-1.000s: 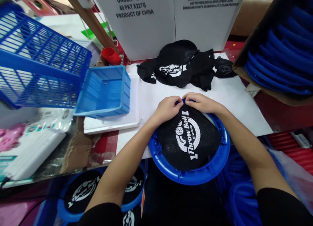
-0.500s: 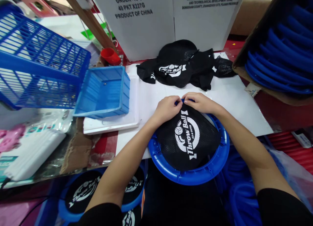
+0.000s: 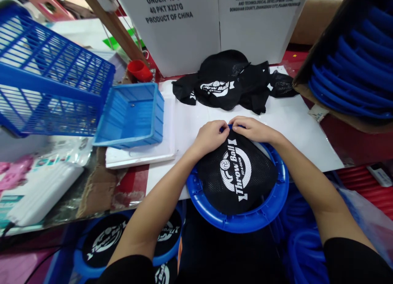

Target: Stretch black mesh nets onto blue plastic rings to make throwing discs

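Observation:
A blue plastic ring (image 3: 239, 223) rests at the front edge of the white worktop, its near side toward my body. Across it lies a black mesh cloth (image 3: 208, 173) printed "Throw Ball" in white, covering most of the opening. At the ring's far rim, my left hand (image 3: 213, 135) pinches the cloth's edge between thumb and fingers. Right beside it my right hand (image 3: 252, 128) is closed on the same edge, the two sets of fingertips nearly touching. Part of the far rim is hidden beneath my hands. Beyond them lies a pile of black mesh cloths (image 3: 221, 99).
A light-blue bin (image 3: 129, 142) stands on a white foam slab (image 3: 139, 162) at left, near a blue basket (image 3: 55, 85) and red cup (image 3: 140, 71). White cartons (image 3: 184, 42) stand behind. A box (image 3: 337, 119) of blue rings is at right; finished-looking discs (image 3: 104, 239) lie below left.

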Tool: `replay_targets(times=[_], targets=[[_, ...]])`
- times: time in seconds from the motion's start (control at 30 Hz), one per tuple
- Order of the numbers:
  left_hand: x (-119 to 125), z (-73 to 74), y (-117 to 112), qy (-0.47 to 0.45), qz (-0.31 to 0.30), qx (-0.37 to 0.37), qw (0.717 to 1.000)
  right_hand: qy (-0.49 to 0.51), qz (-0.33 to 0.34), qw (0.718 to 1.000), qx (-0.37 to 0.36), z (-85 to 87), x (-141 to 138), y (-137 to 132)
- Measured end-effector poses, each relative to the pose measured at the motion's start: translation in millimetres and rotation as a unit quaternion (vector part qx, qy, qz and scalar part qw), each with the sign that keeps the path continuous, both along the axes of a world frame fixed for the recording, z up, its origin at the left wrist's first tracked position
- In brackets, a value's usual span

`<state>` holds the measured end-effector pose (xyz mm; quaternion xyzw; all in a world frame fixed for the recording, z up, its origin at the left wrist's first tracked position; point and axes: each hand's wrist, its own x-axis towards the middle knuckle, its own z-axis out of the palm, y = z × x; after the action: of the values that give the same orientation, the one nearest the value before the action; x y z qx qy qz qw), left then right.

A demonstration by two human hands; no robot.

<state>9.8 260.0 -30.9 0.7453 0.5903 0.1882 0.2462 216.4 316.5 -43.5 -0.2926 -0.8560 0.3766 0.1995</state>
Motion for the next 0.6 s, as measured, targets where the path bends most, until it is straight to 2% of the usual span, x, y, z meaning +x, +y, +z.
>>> replay_targets(times=[0.47,0.6], targets=[[-1.8,-0.9,-0.7,-0.017,-0.004,0.001,1.0,-0.002,0.005,1.0,0.006,-3.5,0.5,2.7],[-2.5,-1.3,-0.7,-0.032,-0.008,0.001,0.999,-0.01,-0.013,1.0,0.007,-1.9,1.5,2.0]])
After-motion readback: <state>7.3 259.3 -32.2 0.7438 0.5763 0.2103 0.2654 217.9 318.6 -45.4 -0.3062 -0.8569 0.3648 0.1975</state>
